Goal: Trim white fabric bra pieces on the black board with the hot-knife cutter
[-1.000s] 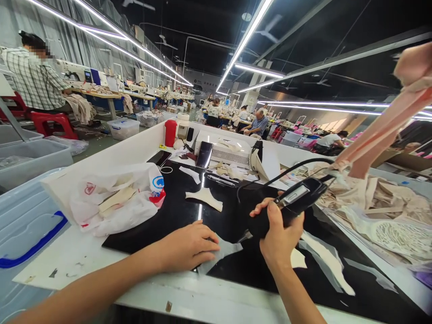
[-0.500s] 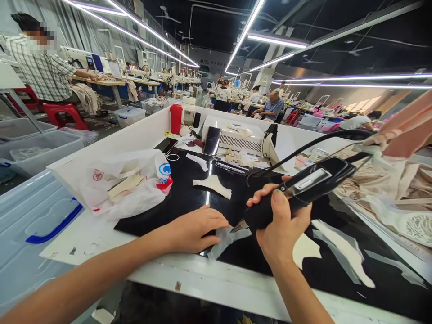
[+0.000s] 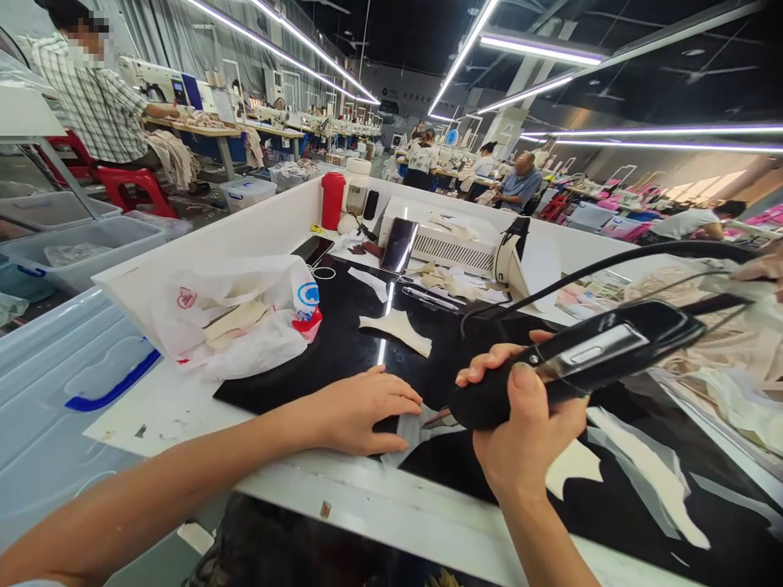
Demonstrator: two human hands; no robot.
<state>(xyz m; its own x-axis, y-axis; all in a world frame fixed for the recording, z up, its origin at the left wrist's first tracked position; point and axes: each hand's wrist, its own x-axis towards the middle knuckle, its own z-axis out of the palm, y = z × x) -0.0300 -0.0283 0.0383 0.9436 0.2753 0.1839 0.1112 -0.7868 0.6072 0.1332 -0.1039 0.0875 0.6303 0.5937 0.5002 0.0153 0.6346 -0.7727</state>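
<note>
My right hand [image 3: 523,424] is closed round a black corded hand tool [image 3: 587,359], whose tip points down at a small pale fabric piece [image 3: 409,430] on the black work mat [image 3: 342,342]. My left hand [image 3: 360,408] lies flat with its fingers stretched out, pressing on that fabric piece's left edge. More cream fabric cut-outs lie on the mat, one [image 3: 396,330] behind my hands and others [image 3: 636,473] to the right.
A white plastic bag [image 3: 236,322] with fabric pieces sits left on the white table [image 3: 391,514]. A red cup [image 3: 333,200], phones and a white machine [image 3: 453,244] stand at the back. A clear bin lid [image 3: 55,391] is at left. Other people sit at sewing stations beyond.
The view has shifted so the table looks lower and closer. My right hand and the tool moved slightly right. The pink fabric held up at the right edge has left the view.
</note>
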